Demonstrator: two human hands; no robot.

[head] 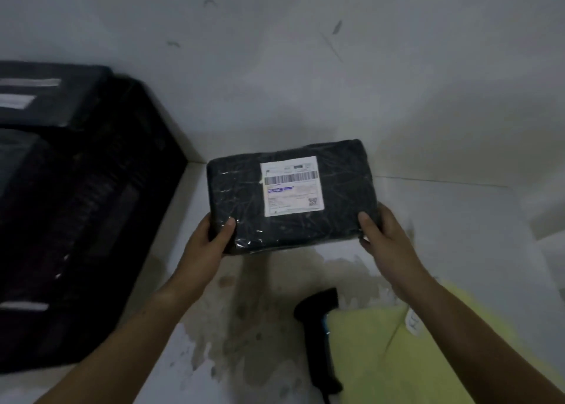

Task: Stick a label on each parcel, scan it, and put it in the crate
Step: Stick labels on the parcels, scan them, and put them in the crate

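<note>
Your left hand (211,238) and right hand (382,235) grip the near corners of the labelled black parcel (290,195), thumbs on top, above the stained floor (244,327), with the black crate (91,204) just left.

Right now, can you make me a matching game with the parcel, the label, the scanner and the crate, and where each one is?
Things:
1 parcel
2 label
3 scanner
4 crate

Places:
A at the far left of the view
B gripped by the left hand and right hand
C stuck on the parcel's top
D lying by the yellow cloth

Pairs: 1-B, 2-C, 3-D, 4-A
</note>
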